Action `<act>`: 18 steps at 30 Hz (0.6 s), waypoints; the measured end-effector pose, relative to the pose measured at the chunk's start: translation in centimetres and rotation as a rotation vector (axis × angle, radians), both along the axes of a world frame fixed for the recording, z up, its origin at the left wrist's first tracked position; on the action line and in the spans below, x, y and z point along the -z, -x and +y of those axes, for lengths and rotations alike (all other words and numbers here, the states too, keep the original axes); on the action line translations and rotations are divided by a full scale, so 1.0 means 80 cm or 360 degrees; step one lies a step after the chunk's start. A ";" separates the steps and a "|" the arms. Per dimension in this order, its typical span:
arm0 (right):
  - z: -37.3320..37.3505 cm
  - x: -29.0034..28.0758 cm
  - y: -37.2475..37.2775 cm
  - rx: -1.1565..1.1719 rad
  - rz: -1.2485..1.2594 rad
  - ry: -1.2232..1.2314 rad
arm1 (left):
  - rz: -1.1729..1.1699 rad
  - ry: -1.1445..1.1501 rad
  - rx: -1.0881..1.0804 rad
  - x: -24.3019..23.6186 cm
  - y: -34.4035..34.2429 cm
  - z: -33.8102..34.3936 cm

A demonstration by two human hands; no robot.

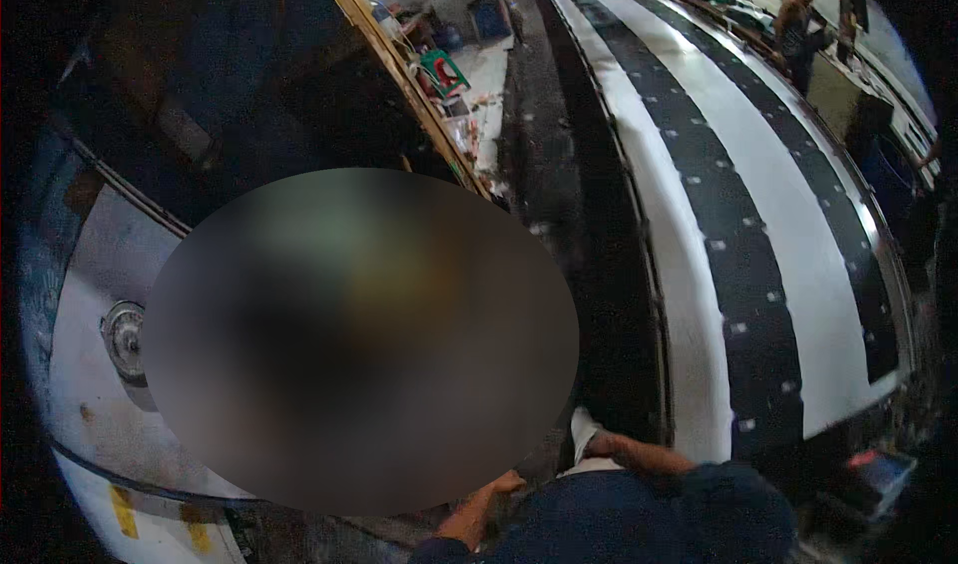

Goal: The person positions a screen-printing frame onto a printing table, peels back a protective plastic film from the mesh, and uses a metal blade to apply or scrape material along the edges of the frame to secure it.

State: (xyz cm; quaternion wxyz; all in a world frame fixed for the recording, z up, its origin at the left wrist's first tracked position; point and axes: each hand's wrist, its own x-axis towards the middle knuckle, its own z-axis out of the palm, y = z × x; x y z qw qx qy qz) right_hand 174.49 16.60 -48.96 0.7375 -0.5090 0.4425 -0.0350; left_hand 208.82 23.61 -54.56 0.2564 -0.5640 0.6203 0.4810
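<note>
My left hand (504, 484) is low in the centre, fingers curled, at the lower edge of a large blurred oval that hides whatever it touches. My right hand (606, 446) is beside my body, next to a white shape (584, 426) that I cannot make out; its fingers are unclear. To my right runs a long printing-style table (808, 314) with alternating white and dark bands and small pale tabs along the dark ones. On my left is a pale surface (95, 265) bearing a round metal piece (127, 342), partly covered by the blur.
A wooden beam (379, 50) crosses the upper left beside a dark area. Beyond it are a green plastic stool (443, 71) and clutter. A co-worker (798, 35) stands beyond the long table at upper right, near a blue drum (888, 170). A box (878, 479) lies at lower right.
</note>
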 end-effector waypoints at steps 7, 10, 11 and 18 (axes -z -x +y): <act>-0.314 0.030 0.022 -0.0574 0.1092 0.0894 | -0.0013 0.0336 0.0700 -0.039 0.141 -0.277; -0.386 0.003 0.048 0.0114 0.1233 0.1020 | 0.0770 0.0229 -0.0427 -0.072 0.163 -0.427; -0.398 -0.007 0.055 0.0177 0.1218 0.1036 | 0.0786 0.0330 -0.0616 -0.079 0.162 -0.468; -0.494 -0.016 0.132 -0.0207 0.0982 0.0628 | 0.0150 0.0437 0.0499 -0.004 0.168 -0.712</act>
